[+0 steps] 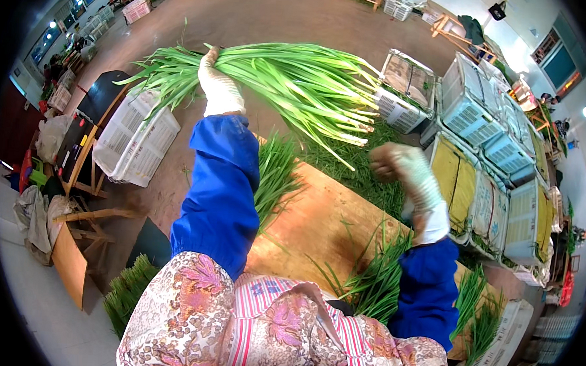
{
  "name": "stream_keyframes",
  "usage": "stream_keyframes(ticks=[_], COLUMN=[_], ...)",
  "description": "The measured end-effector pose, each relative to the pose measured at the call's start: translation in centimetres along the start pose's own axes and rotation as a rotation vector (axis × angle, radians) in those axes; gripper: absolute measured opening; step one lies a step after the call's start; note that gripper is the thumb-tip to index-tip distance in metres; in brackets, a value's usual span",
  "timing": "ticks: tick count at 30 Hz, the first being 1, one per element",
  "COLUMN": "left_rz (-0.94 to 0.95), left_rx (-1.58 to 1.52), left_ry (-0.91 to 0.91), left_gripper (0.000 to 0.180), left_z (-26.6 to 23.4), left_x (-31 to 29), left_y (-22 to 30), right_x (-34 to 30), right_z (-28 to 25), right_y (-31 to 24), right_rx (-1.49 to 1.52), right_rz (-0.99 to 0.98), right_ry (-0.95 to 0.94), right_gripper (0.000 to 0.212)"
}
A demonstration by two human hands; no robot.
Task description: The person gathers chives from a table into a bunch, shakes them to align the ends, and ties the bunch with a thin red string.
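Observation:
My left hand (220,86), in a pale glove, grips a large bunch of Chinese chives (292,73) around its leafy part. The bunch hangs raised above the far end of a wooden board (324,218), pale stem ends pointing right and leaf tips left. My right hand (400,169), also gloved with browned fingers, is just below and right of the stem ends, apart from them. Its fingers look curled but are smeared by motion. More chives lie on the board: one pile (273,182) by my left sleeve, another (381,274) by my right forearm.
A white plastic crate (136,135) stands on the floor at left. Stacked crates (475,113), some covered with yellow cloth (455,178), rise at right. Loose green trimmings (370,167) cover the floor beyond the board. A wooden stool (80,251) is at lower left.

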State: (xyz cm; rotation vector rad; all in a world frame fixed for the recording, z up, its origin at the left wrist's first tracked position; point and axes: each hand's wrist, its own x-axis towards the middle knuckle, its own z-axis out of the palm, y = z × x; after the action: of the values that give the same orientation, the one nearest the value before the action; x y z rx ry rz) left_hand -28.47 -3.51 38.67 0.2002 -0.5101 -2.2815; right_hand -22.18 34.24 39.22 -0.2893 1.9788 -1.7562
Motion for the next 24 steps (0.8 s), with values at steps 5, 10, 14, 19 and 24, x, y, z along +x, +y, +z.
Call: stream_keyframes(ticks=[5, 10, 14, 19, 24], left_rz=[-0.161, -0.111, -0.158, -0.217, -0.399], left_rx=[-0.06, -0.03, -0.049, -0.048, 0.016], left_ry=[0.002, -0.044, -0.027, -0.11, -0.179], left_gripper=[0.017, 0.015, 0.014, 0.024, 0.027], left_z=[2.1, 1.0, 4.8, 2.7, 2.5], left_x=[-3.4, -1.7, -4.9, -3.6, -6.4], left_y=[-0.2, -0.7, -2.0, -2.3, -0.2], right_x=[2.3, 3.3, 8.8, 8.5, 6.4], right_z=[4.6, 5.2, 0.2, 7.5, 6.3], right_y=[3.7, 7.1, 19.2, 24.1, 12.9], right_rx=[0.263, -0.246, -0.235, 0.246, 0.378], right_rz=[-0.006, -0.187, -0.386, -0.216, 0.014], right_ry=[-0.055, 0.051, 0.047, 0.056, 0.301], right_gripper=[0.047, 0.042, 0.033, 0.037, 0.038])
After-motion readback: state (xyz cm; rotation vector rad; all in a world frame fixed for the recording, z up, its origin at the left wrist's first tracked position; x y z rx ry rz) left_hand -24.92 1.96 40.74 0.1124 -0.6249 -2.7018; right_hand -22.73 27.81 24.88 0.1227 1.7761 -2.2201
